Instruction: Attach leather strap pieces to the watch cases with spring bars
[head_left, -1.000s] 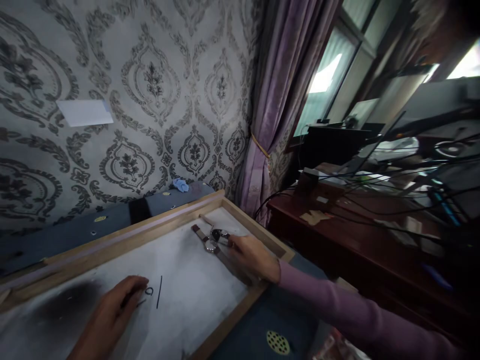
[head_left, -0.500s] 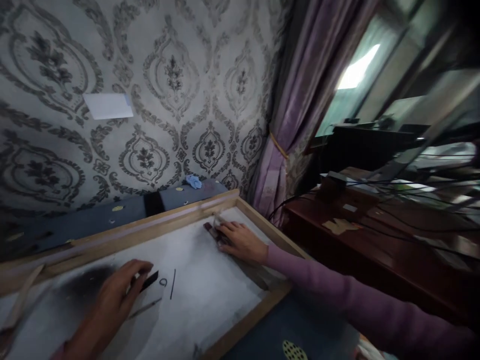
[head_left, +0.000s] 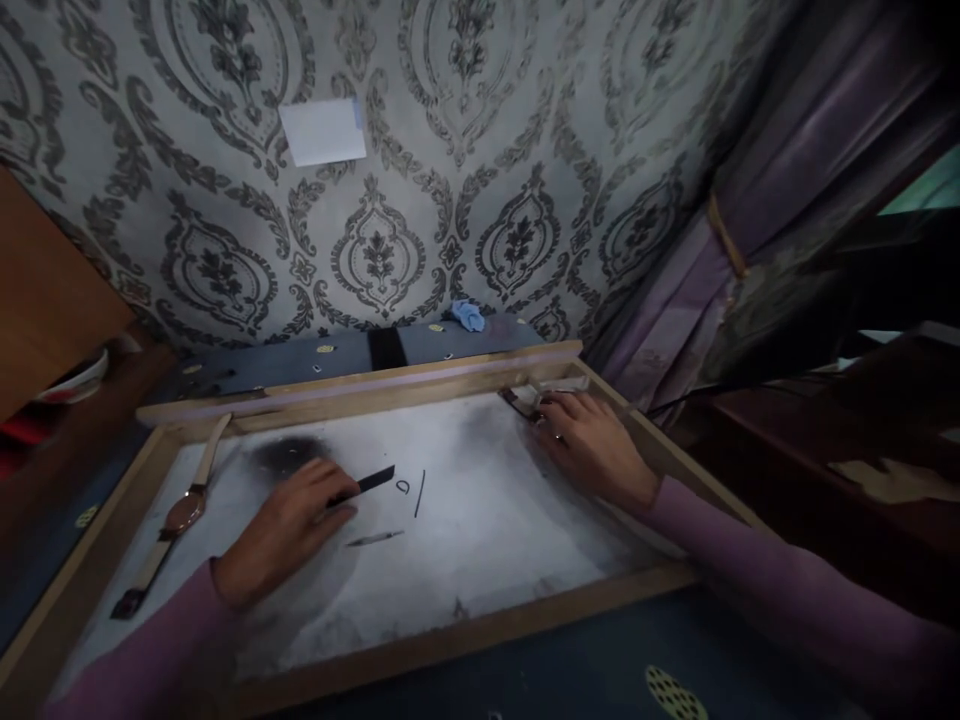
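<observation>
My left hand [head_left: 300,510] is closed on a flat black strip [head_left: 376,480] that juts to the right from between thumb and fingers. Near its end, a small dark loop [head_left: 403,487] and a thin dark strip [head_left: 420,493] lie on the white tray surface [head_left: 480,510]. A slim pointed metal tool [head_left: 375,538] rests just below them. Over at the tray's back right corner, my right hand [head_left: 596,445] reaches with extended, bent fingers onto several small brown and pale pieces [head_left: 523,398]; its fingertips are partly hidden. A wristwatch [head_left: 185,512] with a light strap lies left of my left hand.
A wooden rim [head_left: 480,625] frames the tray. Behind it, a crumpled blue cloth [head_left: 468,316] lies on the dark patterned table cover [head_left: 345,352]. Beyond stands a patterned wall with a white card [head_left: 322,132]. A purple curtain [head_left: 694,290] hangs at right.
The view has swung left, bringing the watch and the tray's left side into sight. My left hand still holds the black strip, and my right hand stays at the corner pieces.
</observation>
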